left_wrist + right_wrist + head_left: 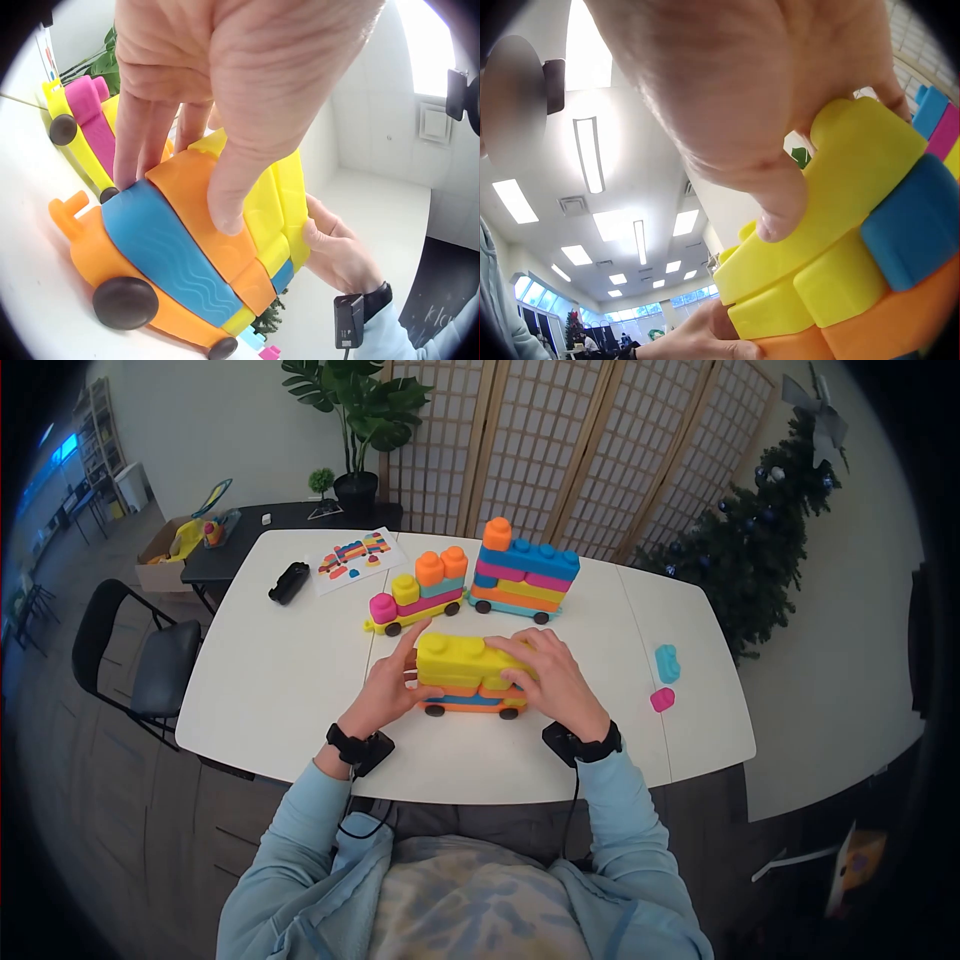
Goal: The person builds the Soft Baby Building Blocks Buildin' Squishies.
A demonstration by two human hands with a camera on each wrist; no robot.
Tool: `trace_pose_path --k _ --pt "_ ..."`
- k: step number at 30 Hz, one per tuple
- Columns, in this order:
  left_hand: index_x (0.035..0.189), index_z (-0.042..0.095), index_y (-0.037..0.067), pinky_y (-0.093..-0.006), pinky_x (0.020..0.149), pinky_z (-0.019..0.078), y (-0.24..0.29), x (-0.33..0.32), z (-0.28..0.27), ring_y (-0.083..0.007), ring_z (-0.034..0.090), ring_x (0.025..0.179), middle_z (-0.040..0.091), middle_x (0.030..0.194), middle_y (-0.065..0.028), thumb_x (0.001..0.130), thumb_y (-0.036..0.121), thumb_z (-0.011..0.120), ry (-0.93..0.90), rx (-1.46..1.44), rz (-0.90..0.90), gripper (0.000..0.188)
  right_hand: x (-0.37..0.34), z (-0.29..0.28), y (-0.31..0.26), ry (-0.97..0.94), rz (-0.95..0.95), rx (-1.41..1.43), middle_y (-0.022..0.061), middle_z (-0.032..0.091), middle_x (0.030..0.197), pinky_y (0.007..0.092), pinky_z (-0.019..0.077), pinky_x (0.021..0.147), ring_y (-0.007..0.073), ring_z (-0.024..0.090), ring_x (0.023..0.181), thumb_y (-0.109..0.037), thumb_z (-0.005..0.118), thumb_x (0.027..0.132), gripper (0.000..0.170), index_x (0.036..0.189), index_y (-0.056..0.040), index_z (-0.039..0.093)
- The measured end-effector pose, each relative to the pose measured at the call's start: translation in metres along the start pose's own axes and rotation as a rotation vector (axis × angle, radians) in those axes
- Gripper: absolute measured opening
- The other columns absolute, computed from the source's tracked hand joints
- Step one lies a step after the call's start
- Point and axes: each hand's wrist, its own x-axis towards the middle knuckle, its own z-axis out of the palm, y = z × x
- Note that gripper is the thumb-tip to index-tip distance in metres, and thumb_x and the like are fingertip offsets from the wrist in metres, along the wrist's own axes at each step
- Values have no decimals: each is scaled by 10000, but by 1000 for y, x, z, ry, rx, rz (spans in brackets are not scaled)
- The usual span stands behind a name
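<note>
A toy train car (470, 700) built of blocks stands close in front of me on dark wheels. Its orange wheeled base (90, 251) carries a blue block (169, 240), then orange blocks (196, 202), with yellow blocks (832, 217) on top. My left hand (385, 688) grips the left end, thumb on an orange block and fingers around the far side. From the right, my right hand (558, 678) holds the long top yellow block, its thumb on the near face and fingers over the far side. A small dark blue block (915, 225) sits under the yellow at the right end.
Behind it stand a car with pink, yellow and orange blocks (425, 595) and a taller car (525, 575). A turquoise block (668, 663) and a pink block (662, 700) lie at the right. A picture sheet (358, 558) and a black object (289, 583) lie back left.
</note>
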Motion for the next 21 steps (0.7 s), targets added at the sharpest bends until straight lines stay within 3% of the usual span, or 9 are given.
trace_pose_path --k 1,5,8,14,15,16,21 --pt "1637 212 178 -449 1010 593 -1 0 0 -376 679 1209 708 1267 -211 814 24 852 10 12 35 1054 2 0 3 -37 19 40 93 611 1151 417 456 987 285 570 1109 -136 707 906 476 1376 -196 664" --pt "1638 215 181 -447 1006 594 -1 0 0 -377 679 1209 707 1273 -206 817 18 847 12 14 45 1048 6 -2 6 -91 18 102 85 606 1120 406 476 977 288 568 1081 -130 707 908 477 1379 -193 661" --pt "1651 194 194 -456 1062 570 3 0 -1 -307 644 1283 630 1402 -139 821 -4 848 -20 10 -18 1076 4 -2 3 -82 33 90 85 607 1119 406 477 974 287 567 1072 -131 706 912 482 1387 -195 656" --pt "1567 353 128 -441 1055 571 8 -1 0 -298 656 1265 631 1389 -129 854 42 835 -21 37 -24 865 0 2 0 -50 31 55 89 610 1143 412 471 992 290 565 1084 -134 702 916 499 1407 -202 645" --pt "1488 404 105 -423 1014 586 7 -2 0 -320 675 1229 650 1351 -145 855 41 829 -2 39 -15 766 0 2 0 -47 29 52 89 610 1143 412 471 992 290 565 1084 -134 702 916 499 1407 -202 645" --pt "1410 454 82 -406 972 600 6 -3 1 -343 693 1193 670 1313 -160 855 39 822 19 40 -6 667 -1 3 1 -45 17 37 102 610 1208 415 458 1029 303 560 1144 -152 708 918 510 1421 -199 636" --pt "1387 472 62 -409 996 593 4 -2 2 -303 693 1190 669 1301 -141 864 48 823 5 27 -13 630 -15 -11 16 53 24 23 152 569 1414 446 407 1134 359 506 1338 -214 724 929 553 1466 -176 595"
